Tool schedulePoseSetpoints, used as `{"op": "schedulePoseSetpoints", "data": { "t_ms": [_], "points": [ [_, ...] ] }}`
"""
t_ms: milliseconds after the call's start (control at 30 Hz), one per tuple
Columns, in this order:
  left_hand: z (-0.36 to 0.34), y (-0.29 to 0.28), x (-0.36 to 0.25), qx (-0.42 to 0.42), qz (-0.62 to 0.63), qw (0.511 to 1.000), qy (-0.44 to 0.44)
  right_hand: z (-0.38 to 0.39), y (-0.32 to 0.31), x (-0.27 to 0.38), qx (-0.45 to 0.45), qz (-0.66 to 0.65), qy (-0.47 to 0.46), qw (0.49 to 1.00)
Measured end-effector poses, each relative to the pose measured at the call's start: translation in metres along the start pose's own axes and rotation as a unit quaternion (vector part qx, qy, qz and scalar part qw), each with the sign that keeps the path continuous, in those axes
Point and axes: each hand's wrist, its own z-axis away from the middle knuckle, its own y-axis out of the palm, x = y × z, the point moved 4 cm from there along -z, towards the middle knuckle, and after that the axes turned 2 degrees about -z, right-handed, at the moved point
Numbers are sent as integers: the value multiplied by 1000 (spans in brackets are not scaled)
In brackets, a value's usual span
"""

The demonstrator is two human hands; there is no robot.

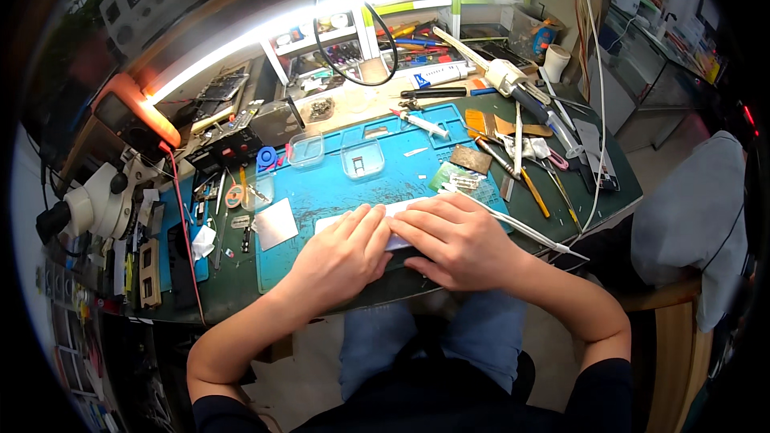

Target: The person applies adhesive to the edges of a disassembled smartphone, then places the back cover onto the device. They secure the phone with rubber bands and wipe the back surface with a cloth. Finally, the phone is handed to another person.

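Two hands on one pale, flat object [397, 244]: my left hand [341, 250] covers its left part, my right hand [459, 240] its right, fingers close together. Whether I grip it or only press, I cannot tell. Object position: over the near part of the blue mat [314, 196]; silvery square plate [276, 224] to the left.

The mat [321, 189] looks matt, the clear boxes [353, 157] glossy plastic.

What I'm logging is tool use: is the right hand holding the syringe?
No, the right hand is on the white object, while the syringe lies farther back on the blue mat.
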Motion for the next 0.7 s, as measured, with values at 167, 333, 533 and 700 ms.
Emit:
{"op": "schedulePoseSetpoints", "data": {
  "t_ms": [167, 333, 533, 700],
  "points": [
    [0, 5, 9, -4, 68, 997, -34, -15, 1, -1, 49, -24, 36, 998],
    [3, 10, -7, -43, -65, 997, -23, -53, -19, -27, 47, -22, 46, 998],
    [7, 3, -9, -24, 7, 999, -47, -98, 27, -67, 79, 19, 92, 992],
    [8, -1, -5, -14, 54, 997, -52, -131, 77, -97, 212, 5, 131, 968]
  ]
}}
